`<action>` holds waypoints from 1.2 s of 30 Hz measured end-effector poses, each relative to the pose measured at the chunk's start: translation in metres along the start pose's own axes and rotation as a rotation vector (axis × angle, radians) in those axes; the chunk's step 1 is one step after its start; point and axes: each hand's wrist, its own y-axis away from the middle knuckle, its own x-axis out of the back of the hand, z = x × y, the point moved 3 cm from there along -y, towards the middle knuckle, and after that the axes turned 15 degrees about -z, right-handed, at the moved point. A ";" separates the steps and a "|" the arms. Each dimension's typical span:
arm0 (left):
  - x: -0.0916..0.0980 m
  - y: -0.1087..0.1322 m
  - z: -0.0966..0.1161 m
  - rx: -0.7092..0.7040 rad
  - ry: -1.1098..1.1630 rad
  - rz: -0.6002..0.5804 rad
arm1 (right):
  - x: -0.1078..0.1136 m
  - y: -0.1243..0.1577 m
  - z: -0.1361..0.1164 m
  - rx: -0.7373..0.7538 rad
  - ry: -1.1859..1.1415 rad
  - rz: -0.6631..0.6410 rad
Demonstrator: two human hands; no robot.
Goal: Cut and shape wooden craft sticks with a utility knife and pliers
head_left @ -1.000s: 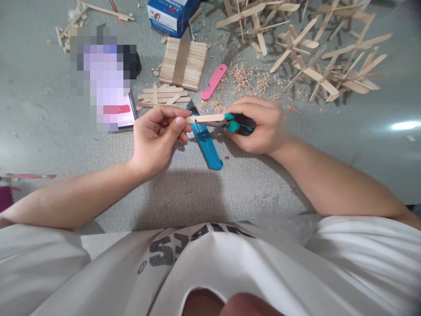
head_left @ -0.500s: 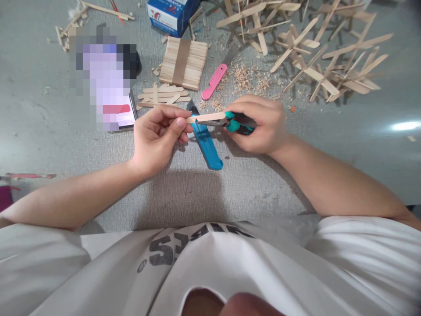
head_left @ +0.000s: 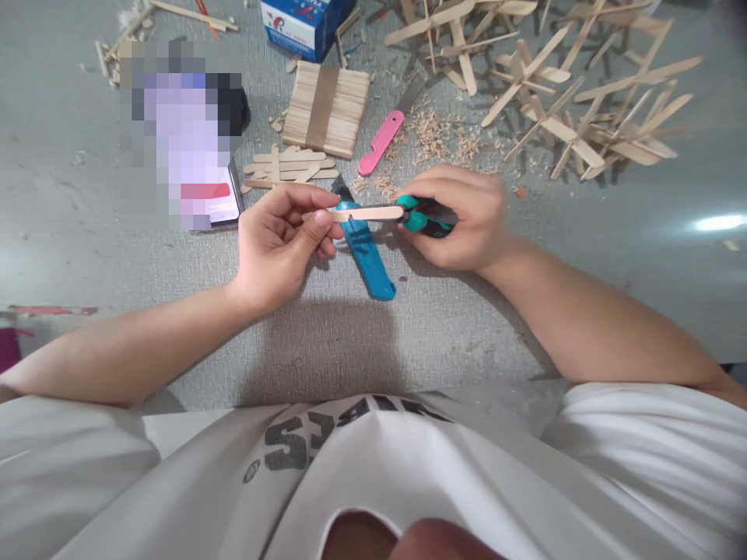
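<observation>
My left hand (head_left: 280,241) pinches one end of a flat wooden stick (head_left: 367,212) held level above the grey floor. My right hand (head_left: 464,218) is wrapped round a tool with a teal and black handle (head_left: 423,218), whose tip meets the stick's right end. Below the stick a blue utility knife (head_left: 365,249) lies on the floor.
A pink utility knife (head_left: 380,142) lies among wood shavings (head_left: 437,140). A banded bundle of sticks (head_left: 327,109), a few loose sticks (head_left: 289,167), a blue box (head_left: 303,23) and a phone (head_left: 204,194) lie behind. Several glued stick crosses (head_left: 572,101) are piled at the back right.
The stick and the tool have shifted very slightly; both hands keep the same grips.
</observation>
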 end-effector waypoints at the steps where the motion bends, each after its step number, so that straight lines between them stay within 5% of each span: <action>1: 0.001 0.000 -0.001 -0.006 0.014 -0.001 | 0.000 0.000 -0.001 0.013 0.002 0.006; 11: 0.005 -0.002 -0.018 -0.119 0.176 -0.060 | -0.002 -0.002 0.001 0.038 -0.067 0.066; 36: 0.000 -0.001 -0.017 -0.126 0.172 -0.109 | 0.003 -0.002 -0.006 -0.010 -0.050 0.043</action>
